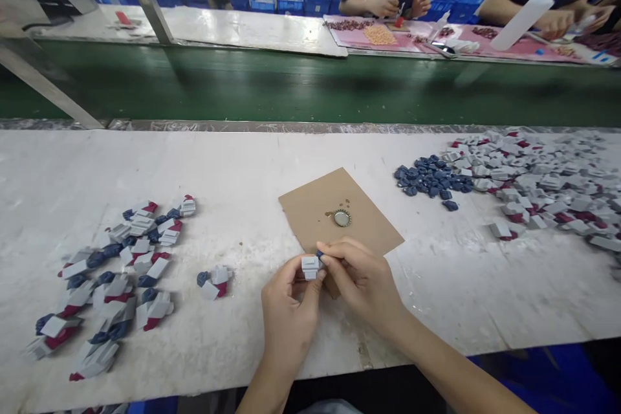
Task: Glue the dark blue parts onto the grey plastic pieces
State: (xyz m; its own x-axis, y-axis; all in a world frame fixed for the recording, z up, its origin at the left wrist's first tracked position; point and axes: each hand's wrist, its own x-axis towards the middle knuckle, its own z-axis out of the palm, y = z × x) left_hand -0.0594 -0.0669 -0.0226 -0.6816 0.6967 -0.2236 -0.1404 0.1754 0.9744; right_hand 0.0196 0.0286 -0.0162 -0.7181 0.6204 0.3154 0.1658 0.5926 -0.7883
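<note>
Between thumb and fingers, my left hand (291,310) grips a small grey plastic part (310,266) with a stepped, blocky shape. My right hand (366,278) pinches a small dark blue piece (319,253) against the grey part's upper right side. Both hands are over the near corner of a brown cardboard square (310,207). On that cardboard lies a bottle cap (342,218) with a shiny inside, with a few dark crumbs around it. A grey, maroon and blue assembly (216,281) rests alone left of my hands.
Several similar assemblies (116,284) lie at the left. Loose dark blue pieces (431,176) and a large heap of grey and maroon parts (548,174) are at the right. Beyond a green conveyor belt (291,87), two people work at a bench with a white squeeze bottle (524,22).
</note>
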